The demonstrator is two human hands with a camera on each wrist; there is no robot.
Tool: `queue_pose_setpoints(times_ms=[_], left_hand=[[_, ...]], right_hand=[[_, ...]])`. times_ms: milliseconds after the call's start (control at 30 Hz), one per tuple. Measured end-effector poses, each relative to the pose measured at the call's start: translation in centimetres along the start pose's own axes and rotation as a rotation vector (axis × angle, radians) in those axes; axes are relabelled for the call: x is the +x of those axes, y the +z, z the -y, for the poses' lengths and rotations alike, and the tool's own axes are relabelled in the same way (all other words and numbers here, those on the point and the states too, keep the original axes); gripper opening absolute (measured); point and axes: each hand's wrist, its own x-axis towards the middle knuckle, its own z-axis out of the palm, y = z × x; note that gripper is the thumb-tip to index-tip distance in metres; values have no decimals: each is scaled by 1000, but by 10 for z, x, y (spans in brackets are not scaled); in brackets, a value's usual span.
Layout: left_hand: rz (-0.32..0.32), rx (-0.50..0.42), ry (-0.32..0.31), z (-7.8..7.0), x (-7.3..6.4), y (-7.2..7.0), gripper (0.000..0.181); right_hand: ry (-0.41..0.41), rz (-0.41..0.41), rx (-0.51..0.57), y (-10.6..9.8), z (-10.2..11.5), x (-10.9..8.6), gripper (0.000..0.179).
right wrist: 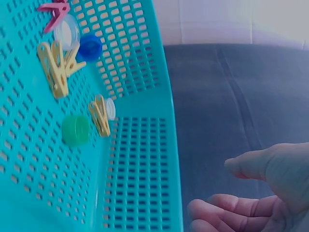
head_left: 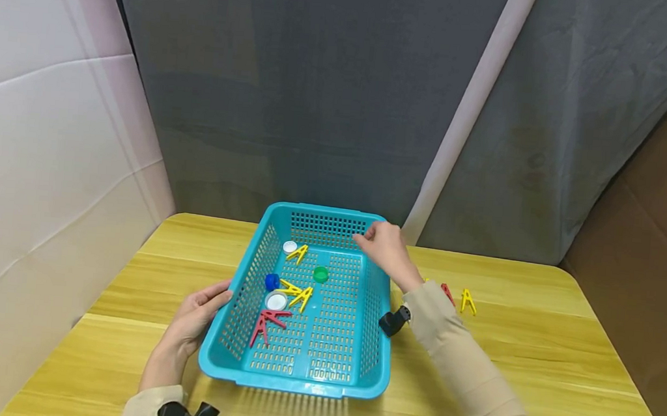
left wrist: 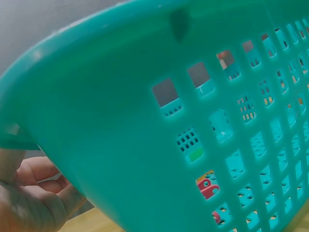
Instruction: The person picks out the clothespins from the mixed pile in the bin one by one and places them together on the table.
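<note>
A turquoise plastic basket [head_left: 290,385] stands on the table. My left hand [head_left: 190,322] grips its left side, thumb at the rim and fingers curled beneath it. My right hand [head_left: 386,246] hovers at the far right corner of the basket; in the right wrist view its thumb and fingers are apart, holding nothing. Inside the basket lie several yellow clothespins [head_left: 303,296], two pinkish-red clothespins [head_left: 262,320], a blue bottle cap [head_left: 271,282], a green bottle cap [head_left: 320,274], a larger white cap [head_left: 276,301] and a smaller white cap [head_left: 290,247].
Right of the basket, on the wooden table [head_left: 533,354], lie a red clothespin [head_left: 447,293] and a yellow clothespin [head_left: 467,299]. Another yellow piece is mostly hidden by the right sleeve. A grey curtain [head_left: 318,102] hangs behind the table, with a white pole [head_left: 471,108] in front.
</note>
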Motion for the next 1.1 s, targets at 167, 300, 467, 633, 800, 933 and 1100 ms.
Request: queue_pose_setpoints(times_ms=[167,300,467,633,800,933,1100], left_hand=[[6,8,5,0,0,1,56],[8,-1,12,-1,1,2,55],[13,-12,17,-1,0,3,54],[12,-10,12,-1,-1,2,55],[2,-11,9,-1,-2,0,55],[1,-15,13,-1,-3,0,54],[3,-21,14,0,-3,1,54]], right_hand=[[-26,28,33,16,12,7,46],[-35,41,33,29,20,15,52],[-30,47,36,48,28,22,53],[-1,70,38,69,33,26,55],[-2,73,38,87,39,31,55],[10,66,22,103,41,34,47],[43,44,-22,121,42,37,30]])
